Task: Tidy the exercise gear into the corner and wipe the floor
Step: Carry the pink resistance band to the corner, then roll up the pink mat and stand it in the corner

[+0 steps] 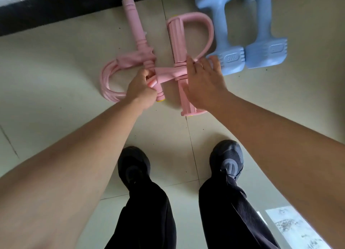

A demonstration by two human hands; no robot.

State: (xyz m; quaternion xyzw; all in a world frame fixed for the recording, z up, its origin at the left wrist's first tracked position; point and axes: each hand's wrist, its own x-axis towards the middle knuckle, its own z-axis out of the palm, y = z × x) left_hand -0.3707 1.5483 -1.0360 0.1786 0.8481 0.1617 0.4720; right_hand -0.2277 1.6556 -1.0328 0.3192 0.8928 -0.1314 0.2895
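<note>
A pink pedal resistance puller lies on the beige tiled floor [56, 65]. Its handle bar [137, 26] points toward the wall and its ribbed foot bar [177, 41] carries a curved pink strap [207, 30]. Pink elastic tubes [108, 84] loop out to the left. My left hand [142, 88] is closed around the near end of the handle bar and the tubes. With fingers spread, my right hand [201, 80] rests on the middle of the foot bar, gripping nothing. Two light blue dumbbells [240, 39] lie side by side just right of the puller.
A black skirting strip [56, 11] runs along the wall at the top left. My two feet in black shoes [134, 164] stand on the tiles below the gear. A pale printed sheet or mat [291, 228] lies at the bottom right.
</note>
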